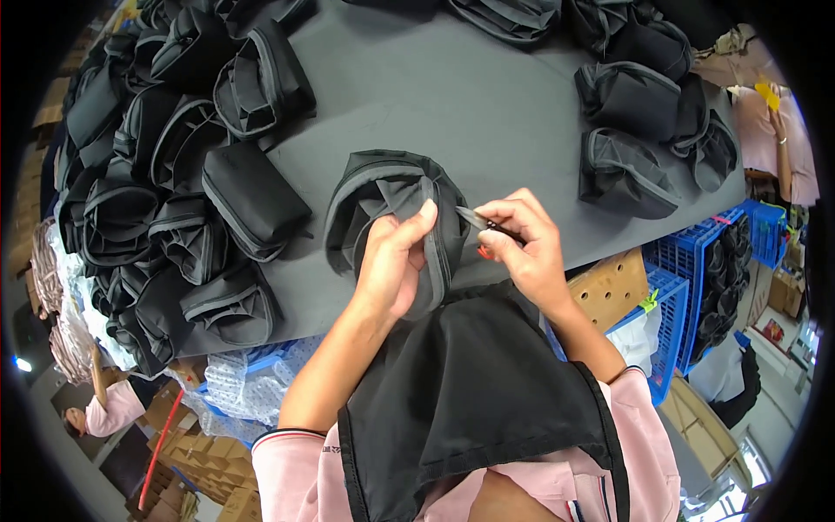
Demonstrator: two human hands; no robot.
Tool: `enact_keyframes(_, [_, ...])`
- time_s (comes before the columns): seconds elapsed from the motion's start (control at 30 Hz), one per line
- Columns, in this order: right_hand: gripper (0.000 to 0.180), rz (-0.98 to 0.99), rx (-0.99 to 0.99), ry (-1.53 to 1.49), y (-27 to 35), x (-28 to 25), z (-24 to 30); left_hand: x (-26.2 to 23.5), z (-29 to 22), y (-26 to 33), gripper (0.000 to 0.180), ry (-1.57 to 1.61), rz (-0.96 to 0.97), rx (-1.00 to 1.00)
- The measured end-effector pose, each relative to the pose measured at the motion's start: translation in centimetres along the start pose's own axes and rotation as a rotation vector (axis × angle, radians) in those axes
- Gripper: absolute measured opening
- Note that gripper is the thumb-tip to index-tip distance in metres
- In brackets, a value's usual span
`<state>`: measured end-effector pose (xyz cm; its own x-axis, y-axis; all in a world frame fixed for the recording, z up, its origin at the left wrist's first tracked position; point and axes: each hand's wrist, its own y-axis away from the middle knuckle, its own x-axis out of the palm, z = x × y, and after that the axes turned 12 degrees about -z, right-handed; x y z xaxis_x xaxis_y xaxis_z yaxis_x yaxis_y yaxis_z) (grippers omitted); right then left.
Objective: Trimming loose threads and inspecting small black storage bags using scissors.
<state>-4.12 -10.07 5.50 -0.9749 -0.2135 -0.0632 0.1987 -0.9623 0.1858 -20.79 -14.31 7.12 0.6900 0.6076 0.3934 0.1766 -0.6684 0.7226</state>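
Fingertips of the left hand [393, 265] pinch the zipped rim of a round black fabric pouch with grey piping [383, 196], thumb pressed on top, holding it up at the centre of the frame just above the dark grey table [452, 96]; the right hand [522, 244] closes narrowly around small thread snips with a red-orange handle [484, 228], their dark blades aimed left at the pouch's seam; the step in hand looks like trimming loose thread along the zip edge, and the next cut seems to call for a steady pinch and a fine nip close to the stitching; the pouch's opening faces up and away, its long axis running roughly from upper centre down toward the wrists; heaped black pouches [165, 191] fill the left of the frame, more black pouches [648, 130] lie at upper right, and blue plastic crates [696, 261] stand at right.
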Motion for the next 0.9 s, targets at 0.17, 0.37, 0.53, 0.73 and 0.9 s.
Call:
enact_keyframes(0.17, [0.019, 0.012, -0.081, 0.070, -1.1, -0.7, 0.6, -0.3, 0.3, 0.6, 0.023, 0.016, -0.020, 0.020])
enact_keyframes(0.37, [0.017, 0.198, -0.180, 0.159, -2.8, -0.9, 1.6, -1.3, 2.2, -0.2, 0.034, -0.133, 0.015, 0.038])
enact_keyframes(0.53, [0.017, 0.322, -0.270, 0.355, -3.9, -1.2, 3.4, -1.2, 2.5, 0.0, 0.037, -0.157, 0.028, 0.052])
enact_keyframes(0.73, [0.020, 0.300, -0.304, 0.364, -3.2, -1.4, 2.9, -1.9, 2.7, -0.1, 0.029, -0.109, -0.007, 0.058])
enact_keyframes(0.9, [0.033, 0.067, -0.330, 0.266, 0.4, 0.5, 2.7, -0.4, -0.1, -1.8, 0.028, 0.543, -0.125, 0.049])
